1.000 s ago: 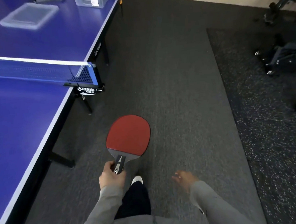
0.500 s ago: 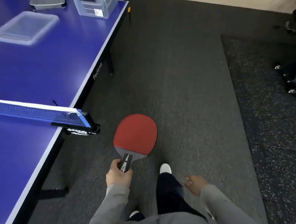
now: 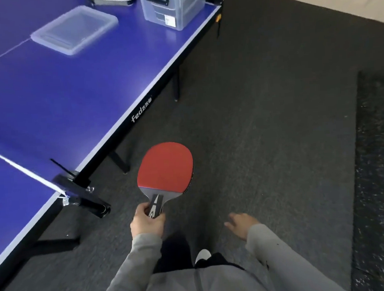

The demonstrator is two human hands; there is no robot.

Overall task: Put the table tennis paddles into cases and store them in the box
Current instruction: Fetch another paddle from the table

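Item: 1 red table tennis paddle (image 3: 165,167) | light, rigid, rubber likely scuffs | left hand (image 3: 147,222) grip closed round handle | right hand (image 3: 243,225) loose, empty

Open carpet (image 3: 264,123) ahead; table edge (image 3: 160,79) and net clamp (image 3: 81,192) crowd left.

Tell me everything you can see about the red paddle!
The paddle has a rounded blade with smooth red rubber on the face turned up to the camera. Below the rubber is a bare grey strip, then a short handle with a black and white pattern. A dark edge shows along its right side. The left hand grips the handle from below, blade pointing forward, away from the person. It hangs in the air over the dark carpet, beside the blue table, touching nothing else.
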